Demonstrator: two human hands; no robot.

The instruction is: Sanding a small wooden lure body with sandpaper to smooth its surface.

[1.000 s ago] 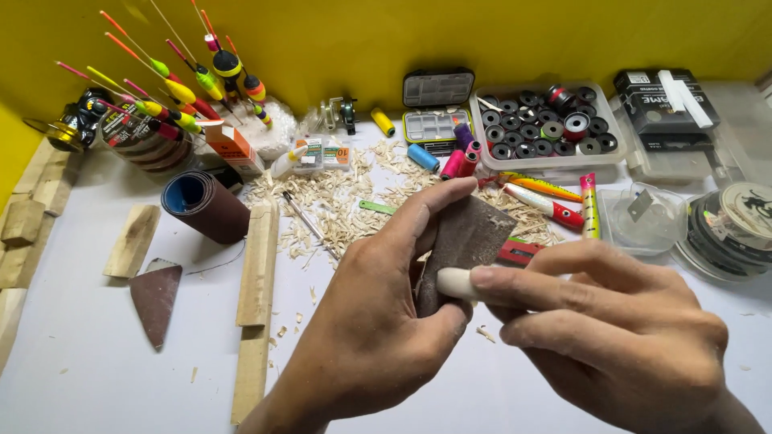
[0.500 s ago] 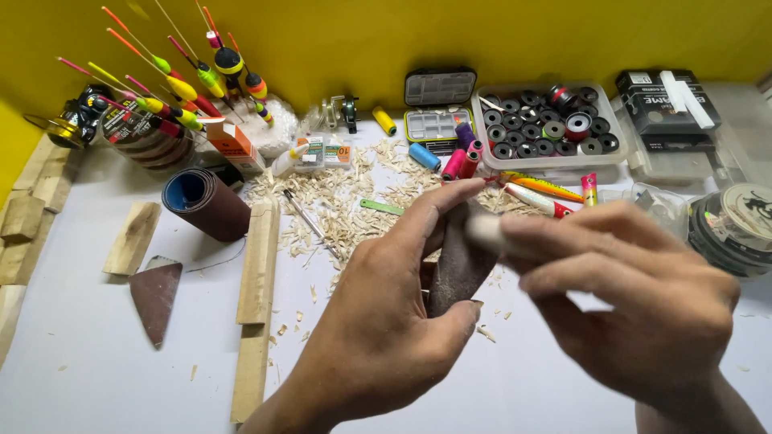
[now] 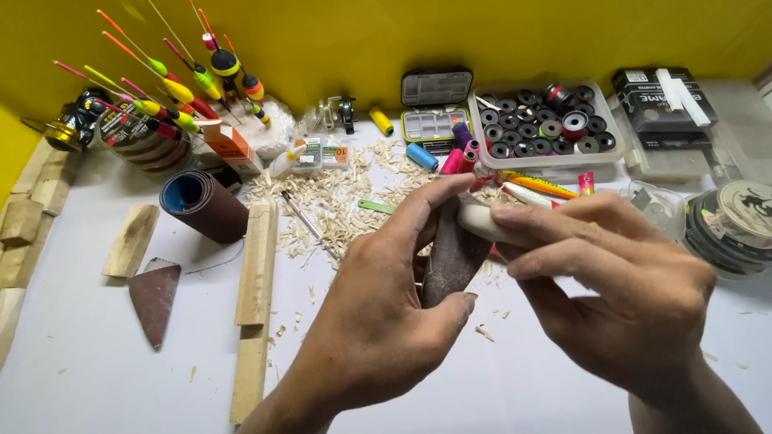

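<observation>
My left hand (image 3: 378, 321) pinches a folded piece of dark brown sandpaper (image 3: 452, 257) between thumb and fingers, held upright over the white table. My right hand (image 3: 619, 297) grips a small pale rounded wooden piece (image 3: 482, 221), whose tip presses against the top of the sandpaper. Most of the wooden piece is hidden inside my right fingers.
A sandpaper roll (image 3: 203, 205), a loose sandpaper triangle (image 3: 154, 299), wooden strips (image 3: 256, 265) and blocks (image 3: 130, 239) lie at left. Wood shavings (image 3: 330, 201), colourful fishing floats (image 3: 173, 84), a tray of black spools (image 3: 547, 128), a small tackle box (image 3: 433, 108) and line reels (image 3: 736, 225) crowd the back and right.
My right hand has slid the wooden piece up along the sandpaper, from its lower part to its top edge. My left hand stays in place holding the sandpaper.
</observation>
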